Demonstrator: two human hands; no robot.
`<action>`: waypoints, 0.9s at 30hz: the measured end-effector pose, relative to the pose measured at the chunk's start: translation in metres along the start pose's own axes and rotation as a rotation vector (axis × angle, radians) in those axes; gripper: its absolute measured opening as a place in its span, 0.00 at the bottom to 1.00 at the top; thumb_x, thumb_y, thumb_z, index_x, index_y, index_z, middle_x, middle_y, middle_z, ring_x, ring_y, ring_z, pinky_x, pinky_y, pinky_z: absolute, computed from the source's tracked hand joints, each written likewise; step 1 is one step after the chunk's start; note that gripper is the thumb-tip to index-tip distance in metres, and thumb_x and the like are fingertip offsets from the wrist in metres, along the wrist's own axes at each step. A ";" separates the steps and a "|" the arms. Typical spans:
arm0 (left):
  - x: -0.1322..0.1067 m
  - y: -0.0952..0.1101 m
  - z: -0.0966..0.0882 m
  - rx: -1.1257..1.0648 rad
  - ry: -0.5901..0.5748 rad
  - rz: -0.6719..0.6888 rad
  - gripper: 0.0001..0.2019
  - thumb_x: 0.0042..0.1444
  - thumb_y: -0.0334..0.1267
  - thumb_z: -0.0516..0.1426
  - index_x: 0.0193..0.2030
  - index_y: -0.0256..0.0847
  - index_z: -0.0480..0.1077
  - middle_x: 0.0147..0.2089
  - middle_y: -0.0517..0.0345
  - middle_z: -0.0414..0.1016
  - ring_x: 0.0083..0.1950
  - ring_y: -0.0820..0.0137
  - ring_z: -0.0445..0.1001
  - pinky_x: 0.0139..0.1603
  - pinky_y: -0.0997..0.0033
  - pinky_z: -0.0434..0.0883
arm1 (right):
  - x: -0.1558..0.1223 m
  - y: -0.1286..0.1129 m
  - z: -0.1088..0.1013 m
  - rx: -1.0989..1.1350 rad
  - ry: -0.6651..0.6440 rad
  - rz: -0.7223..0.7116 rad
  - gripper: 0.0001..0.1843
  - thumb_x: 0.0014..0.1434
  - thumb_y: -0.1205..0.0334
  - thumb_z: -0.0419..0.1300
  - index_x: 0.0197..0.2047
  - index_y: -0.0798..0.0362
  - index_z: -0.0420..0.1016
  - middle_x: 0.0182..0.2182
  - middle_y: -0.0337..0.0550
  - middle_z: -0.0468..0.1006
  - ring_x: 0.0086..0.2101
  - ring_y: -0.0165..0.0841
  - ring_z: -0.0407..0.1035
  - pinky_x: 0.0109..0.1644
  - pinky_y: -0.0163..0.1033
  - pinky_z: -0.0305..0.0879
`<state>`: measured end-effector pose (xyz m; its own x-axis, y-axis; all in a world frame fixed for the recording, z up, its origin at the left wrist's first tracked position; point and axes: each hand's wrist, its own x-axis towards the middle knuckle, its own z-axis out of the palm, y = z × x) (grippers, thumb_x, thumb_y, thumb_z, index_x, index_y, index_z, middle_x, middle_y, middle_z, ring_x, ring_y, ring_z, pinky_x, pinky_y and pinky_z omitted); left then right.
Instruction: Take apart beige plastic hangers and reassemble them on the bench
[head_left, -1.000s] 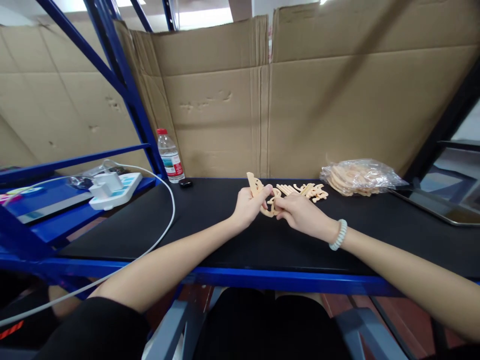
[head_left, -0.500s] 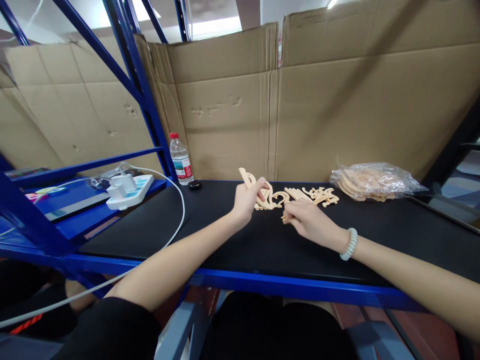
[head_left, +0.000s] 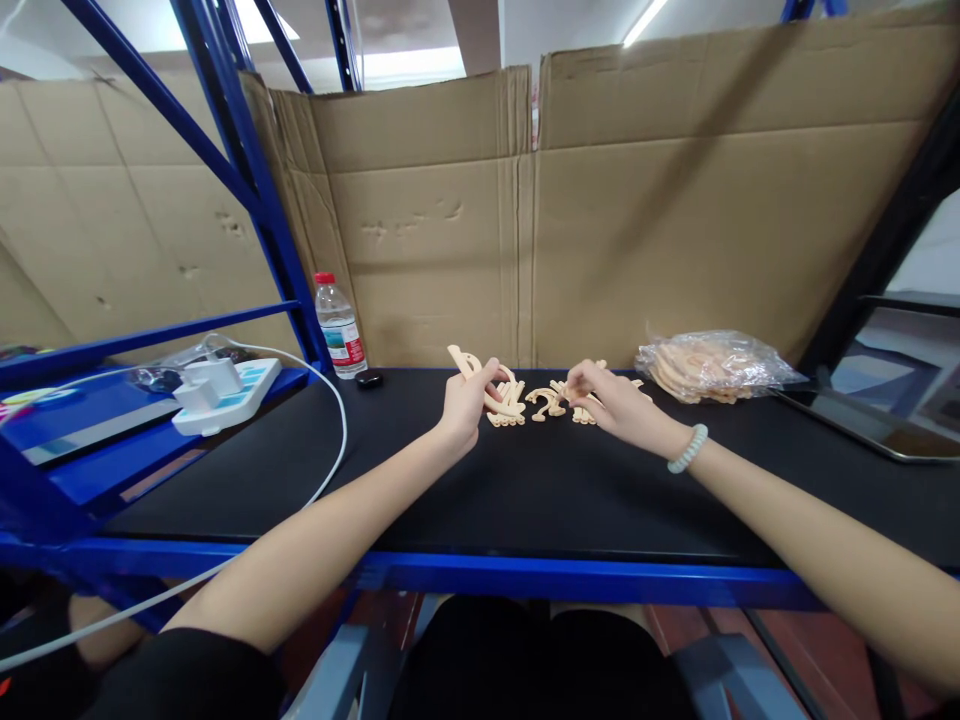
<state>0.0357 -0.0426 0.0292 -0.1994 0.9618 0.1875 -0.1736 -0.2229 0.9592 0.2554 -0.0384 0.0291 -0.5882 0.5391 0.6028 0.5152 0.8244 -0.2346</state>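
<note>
My left hand [head_left: 465, 405] is closed around a curved, pale wooden piece [head_left: 456, 355], whose upper end sticks out past the fingers. Under and beside that hand lie several slim wooden pieces [head_left: 507, 419]. To their right rest small curved wooden pieces [head_left: 546, 401] on the black tabletop. Over another cluster of wooden strips [head_left: 583, 416] hovers my right hand [head_left: 615, 400], its thumb and fingers bent but apart, with nothing visible between them. It hides part of that cluster. A pale coiled band [head_left: 688, 449] is on my right wrist.
A clear plastic bag [head_left: 716, 365] of wooden pieces lies at the back right. At the back left stand a red-capped water bottle [head_left: 341, 330] and a small black object [head_left: 369, 379]. A white cable [head_left: 344, 425] runs near a power strip [head_left: 232, 400]. Cardboard [head_left: 427, 230] walls the back.
My right hand has moved up and away from me over the strips; the small piece at its fingertips no longer shows. My left hand keeps its curved piece. The whole view has shifted slightly.
</note>
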 end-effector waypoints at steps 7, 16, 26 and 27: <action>0.001 0.003 0.000 -0.045 0.018 -0.046 0.13 0.53 0.42 0.59 0.24 0.34 0.73 0.13 0.64 0.62 0.14 0.78 0.61 0.18 0.77 0.59 | 0.004 0.037 -0.004 0.034 0.101 0.035 0.06 0.59 0.67 0.54 0.38 0.52 0.71 0.41 0.48 0.76 0.45 0.38 0.68 0.51 0.48 0.64; -0.001 0.005 0.001 -0.034 0.025 -0.034 0.14 0.51 0.45 0.61 0.25 0.34 0.72 0.13 0.64 0.62 0.14 0.78 0.62 0.18 0.77 0.59 | 0.004 0.054 -0.006 -0.114 0.026 -0.001 0.09 0.58 0.69 0.55 0.38 0.51 0.76 0.33 0.45 0.77 0.41 0.39 0.67 0.47 0.49 0.66; -0.001 0.004 0.002 -0.029 0.024 -0.048 0.13 0.55 0.41 0.58 0.24 0.34 0.73 0.13 0.63 0.62 0.14 0.77 0.63 0.17 0.76 0.61 | 0.004 0.052 0.019 -0.168 -0.138 -0.122 0.08 0.60 0.68 0.57 0.39 0.54 0.78 0.36 0.46 0.78 0.41 0.39 0.65 0.47 0.46 0.65; -0.001 0.003 0.002 -0.031 0.023 -0.042 0.13 0.55 0.41 0.58 0.24 0.34 0.73 0.13 0.63 0.62 0.14 0.77 0.63 0.17 0.77 0.61 | 0.004 0.052 0.020 -0.175 -0.152 -0.121 0.08 0.60 0.68 0.57 0.40 0.54 0.78 0.36 0.47 0.78 0.41 0.39 0.65 0.47 0.47 0.65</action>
<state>0.0370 -0.0438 0.0324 -0.2130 0.9667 0.1420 -0.2123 -0.1877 0.9590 0.2673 0.0100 0.0038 -0.7324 0.4691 0.4936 0.5275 0.8492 -0.0243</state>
